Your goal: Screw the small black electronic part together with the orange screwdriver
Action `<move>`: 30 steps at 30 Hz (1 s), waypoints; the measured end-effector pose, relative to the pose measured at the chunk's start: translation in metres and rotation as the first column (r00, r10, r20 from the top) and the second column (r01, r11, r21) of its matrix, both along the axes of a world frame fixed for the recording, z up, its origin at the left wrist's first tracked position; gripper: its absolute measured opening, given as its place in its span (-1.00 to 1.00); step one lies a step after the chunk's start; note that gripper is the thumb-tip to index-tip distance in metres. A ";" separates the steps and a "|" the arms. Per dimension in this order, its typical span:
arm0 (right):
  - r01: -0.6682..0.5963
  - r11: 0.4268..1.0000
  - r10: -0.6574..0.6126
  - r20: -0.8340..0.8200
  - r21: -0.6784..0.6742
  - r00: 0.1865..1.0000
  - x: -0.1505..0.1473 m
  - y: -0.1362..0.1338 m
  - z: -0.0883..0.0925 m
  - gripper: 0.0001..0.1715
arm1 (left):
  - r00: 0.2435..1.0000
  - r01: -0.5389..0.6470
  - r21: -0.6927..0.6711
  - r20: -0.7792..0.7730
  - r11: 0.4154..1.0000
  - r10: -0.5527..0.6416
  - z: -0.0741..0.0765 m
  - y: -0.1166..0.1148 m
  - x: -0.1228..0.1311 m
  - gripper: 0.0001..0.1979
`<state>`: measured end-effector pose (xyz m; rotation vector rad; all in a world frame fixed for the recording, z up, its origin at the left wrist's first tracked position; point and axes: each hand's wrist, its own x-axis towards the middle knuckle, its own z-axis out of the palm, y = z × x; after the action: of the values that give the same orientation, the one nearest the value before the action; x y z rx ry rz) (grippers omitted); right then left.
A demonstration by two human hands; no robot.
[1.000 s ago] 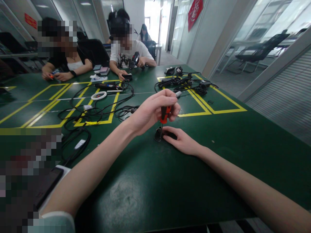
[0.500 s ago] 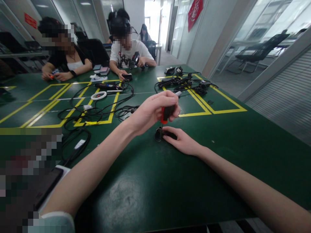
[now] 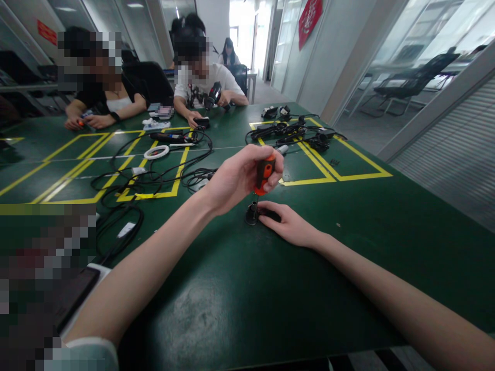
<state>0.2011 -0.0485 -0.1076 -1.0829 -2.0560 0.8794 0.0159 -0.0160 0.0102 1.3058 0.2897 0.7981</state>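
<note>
My left hand (image 3: 247, 175) is closed around the red and black handle of a screwdriver (image 3: 265, 176). Its thin shaft points down at a small black part (image 3: 252, 214) with a round base and a short upright tube. Whether the tip sits inside the part I cannot tell. On the right, my right hand (image 3: 284, 222) rests on the table with thumb and fingers closed on the black part's right side, partly hiding it.
Black cables (image 3: 154, 175) sprawl to the left beside a white tape roll (image 3: 157, 152). More black devices with cords (image 3: 286, 131) lie at the far right within yellow tape outlines. Across the green table (image 3: 240, 299), a person in white holds a power drill (image 3: 213, 96); another sits farther left.
The screwdriver handle has turned in my left hand, so more of its red side faces me. My right hand and the black part have stayed in place.
</note>
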 end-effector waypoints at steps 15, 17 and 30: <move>-0.004 1.000 0.004 -0.007 -0.010 1.000 0.000 0.000 0.001 -0.61 | 1.000 -0.001 -0.006 0.010 1.000 0.001 0.002 0.000 0.000 -0.66; -0.002 1.000 0.002 -0.007 -0.009 1.000 0.000 0.000 0.000 -0.61 | 1.000 0.001 -0.010 0.011 1.000 -0.001 0.001 0.000 0.000 -0.67; 0.009 1.000 -0.009 -0.004 -0.010 1.000 -0.001 0.000 0.001 -0.64 | 1.000 0.016 -0.020 0.026 1.000 -0.015 0.002 0.000 -0.001 -0.76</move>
<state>0.2001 -0.0488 -0.1064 -1.0943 -2.0437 0.8878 0.0151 -0.0165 0.0117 1.2771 0.2663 0.7966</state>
